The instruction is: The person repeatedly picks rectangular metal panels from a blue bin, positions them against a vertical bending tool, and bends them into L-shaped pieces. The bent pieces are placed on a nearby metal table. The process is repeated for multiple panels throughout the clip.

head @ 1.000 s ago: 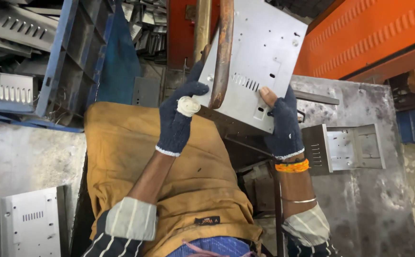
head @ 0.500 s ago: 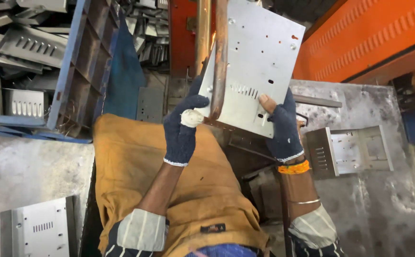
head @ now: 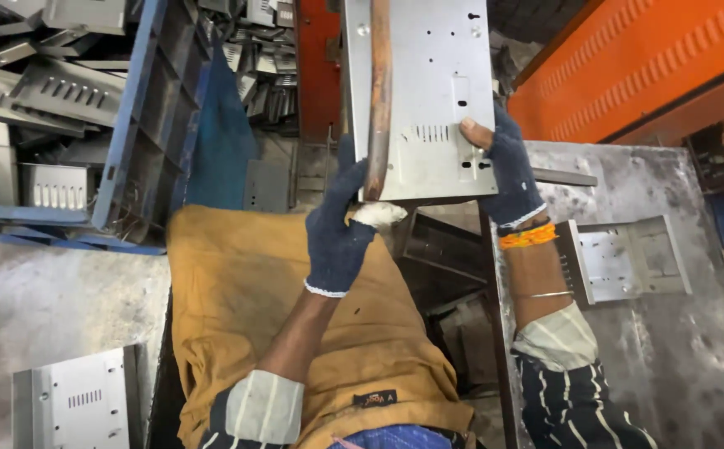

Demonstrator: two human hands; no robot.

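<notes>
You held a flat metal panel (head: 428, 91) up in front of you, over your lap and just beside the edge of the desk (head: 669, 175). Your left hand (head: 339, 229), gloved in dark blue, was curled around the panel's lower left edge, beside a rusty bar (head: 379, 91). Your right hand (head: 505, 170) pinched the lower right edge, thumb on the face. A smaller metal bracket (head: 628, 262) lay on the desk.

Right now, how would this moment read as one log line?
left hand: grips metal panel bottom edge | right hand: holds its right side | panel: raised, upright | another panel: on table
</notes>
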